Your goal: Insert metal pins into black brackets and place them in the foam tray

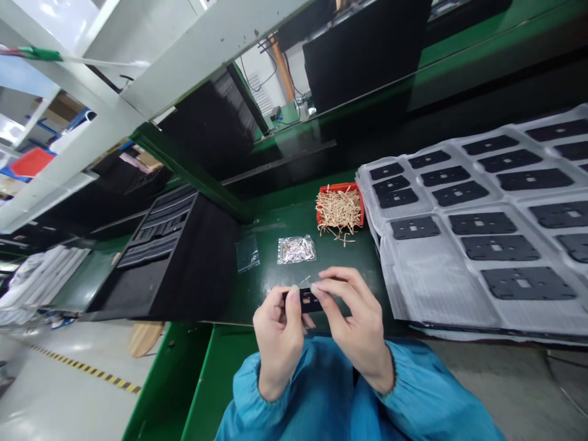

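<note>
My left hand [282,337] pinches the left end of a small flat black plate [309,300] with square cutouts, thumb on top. At the plate's right end, the thumb and index finger of my right hand [353,324] are closed on its upper edge. Whether a small part sits between those fingertips cannot be made out. Just beyond the hands lies a clear zip bag [296,250] full of small thin pieces. Behind it to the right, a red bin [362,205] is heaped with beige slender pieces, several spilled over its front.
To the right, a translucent tray [441,278] carries rows of black plates [528,283]. A flat clear bag [248,253] lies on the green bench [269,214]. A black box [197,263] with dark strips stands left, near a green post [188,171].
</note>
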`<state>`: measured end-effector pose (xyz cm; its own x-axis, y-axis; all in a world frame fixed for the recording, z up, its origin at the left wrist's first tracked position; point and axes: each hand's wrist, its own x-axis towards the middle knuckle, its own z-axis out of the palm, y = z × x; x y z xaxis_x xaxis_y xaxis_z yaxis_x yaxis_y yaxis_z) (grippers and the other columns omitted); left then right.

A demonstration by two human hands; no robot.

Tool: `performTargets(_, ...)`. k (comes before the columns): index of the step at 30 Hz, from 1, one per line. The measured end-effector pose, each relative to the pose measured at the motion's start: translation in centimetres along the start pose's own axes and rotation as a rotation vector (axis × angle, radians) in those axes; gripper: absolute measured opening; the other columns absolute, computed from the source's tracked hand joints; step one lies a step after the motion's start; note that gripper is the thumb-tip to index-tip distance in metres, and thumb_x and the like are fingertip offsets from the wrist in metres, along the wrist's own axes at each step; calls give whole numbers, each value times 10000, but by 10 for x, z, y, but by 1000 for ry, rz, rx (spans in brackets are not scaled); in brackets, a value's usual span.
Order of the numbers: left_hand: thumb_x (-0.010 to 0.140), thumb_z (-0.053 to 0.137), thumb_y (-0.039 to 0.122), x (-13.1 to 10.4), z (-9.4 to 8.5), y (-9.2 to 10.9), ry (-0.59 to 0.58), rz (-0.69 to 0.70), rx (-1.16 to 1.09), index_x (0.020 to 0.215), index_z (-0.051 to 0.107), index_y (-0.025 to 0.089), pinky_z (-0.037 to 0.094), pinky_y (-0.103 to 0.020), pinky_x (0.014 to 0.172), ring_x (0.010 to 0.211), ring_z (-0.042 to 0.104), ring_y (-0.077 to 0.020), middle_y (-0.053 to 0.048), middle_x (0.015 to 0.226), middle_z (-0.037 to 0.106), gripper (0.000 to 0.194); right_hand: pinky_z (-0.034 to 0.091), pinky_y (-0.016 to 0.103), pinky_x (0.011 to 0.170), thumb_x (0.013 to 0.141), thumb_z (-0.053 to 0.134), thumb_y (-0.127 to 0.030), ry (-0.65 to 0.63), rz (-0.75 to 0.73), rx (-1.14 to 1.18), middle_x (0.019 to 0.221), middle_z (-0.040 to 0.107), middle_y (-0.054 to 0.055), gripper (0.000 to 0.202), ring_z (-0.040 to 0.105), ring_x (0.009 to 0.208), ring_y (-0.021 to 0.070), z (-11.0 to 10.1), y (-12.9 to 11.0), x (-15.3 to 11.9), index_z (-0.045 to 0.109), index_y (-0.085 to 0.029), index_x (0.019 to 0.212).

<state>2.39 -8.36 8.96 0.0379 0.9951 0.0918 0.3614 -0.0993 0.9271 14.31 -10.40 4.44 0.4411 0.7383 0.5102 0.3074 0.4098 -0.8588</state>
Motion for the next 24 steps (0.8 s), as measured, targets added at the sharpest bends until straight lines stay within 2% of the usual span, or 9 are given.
performTargets(5, 1021, 611, 374, -5, -1, -3, 43, 104, 58, 832, 670, 168, 476, -149, 422, 404, 604, -96, 26, 531, 659, 286, 574, 282, 910, 955, 643, -79, 66, -51, 44, 1196, 606, 52, 211, 640, 1069, 156, 3, -4, -13, 709, -261, 1038)
performTargets(7, 1015, 621, 358, -6, -2, -4, 73, 145, 94, 832, 678, 167, 465, -145, 404, 397, 595, -90, 22, 560, 676, 270, 575, 325, 955, 953, 671, -144, 68, -18, 59, 1278, 591, 72, 258, 634, 1121, 182, 8, -4, -14, 678, -268, 1179)
performTargets(8, 1011, 624, 351, -7, -3, -5, 90, 168, 113, 838, 682, 167, 459, -146, 394, 395, 596, -91, 20, 572, 683, 260, 579, 344, 962, 946, 695, -187, 66, 23, 77, 1297, 597, 84, 354, 640, 1132, 196, 11, -5, -14, 632, -268, 1285)
performTargets(10, 1009, 623, 342, -9, -4, -5, 108, 217, 138, 850, 691, 166, 463, -153, 392, 400, 609, -99, 16, 585, 691, 246, 598, 344, 914, 926, 735, -250, 58, 135, 142, 1205, 664, 73, 552, 680, 1055, 195, 17, -4, -14, 520, -266, 1434)
performTargets(11, 1012, 617, 339, -10, -4, -5, 109, 239, 141, 856, 694, 167, 474, -160, 402, 407, 620, -106, 15, 581, 691, 245, 605, 324, 867, 927, 736, -259, 58, 192, 189, 1099, 698, 44, 570, 700, 972, 180, 19, -4, -13, 503, -269, 1447)
performTargets(13, 1022, 601, 338, -13, -3, -3, 119, 259, 140, 856, 699, 172, 498, -176, 439, 424, 638, -118, 17, 561, 683, 254, 605, 281, 787, 953, 700, -250, 65, 294, 294, 901, 709, -17, 466, 711, 820, 146, 21, -4, -13, 540, -275, 1389)
performTargets(17, 1013, 617, 397, -16, 1, 3, 159, 176, 89, 821, 697, 179, 502, -204, 466, 426, 631, -132, 12, 529, 667, 301, 603, 250, 740, 981, 669, -265, 67, 355, 383, 828, 716, -31, 297, 718, 737, 126, 19, -2, -16, 611, -256, 1272)
performTargets(21, 986, 644, 487, -12, 1, 3, 96, 14, -67, 792, 674, 163, 435, -192, 375, 340, 537, -116, 24, 445, 601, 378, 606, 260, 791, 1015, 617, -257, 38, 320, 328, 838, 735, -23, 257, 728, 754, 127, 14, 3, -17, 618, -252, 1271)
performTargets(24, 970, 660, 517, -8, -1, 2, 74, -55, -119, 786, 668, 151, 405, -172, 354, 319, 505, -102, 28, 412, 573, 409, 606, 264, 833, 1018, 591, -191, 66, 237, 278, 942, 743, -4, 297, 733, 854, 131, 9, 7, -15, 605, -274, 1303)
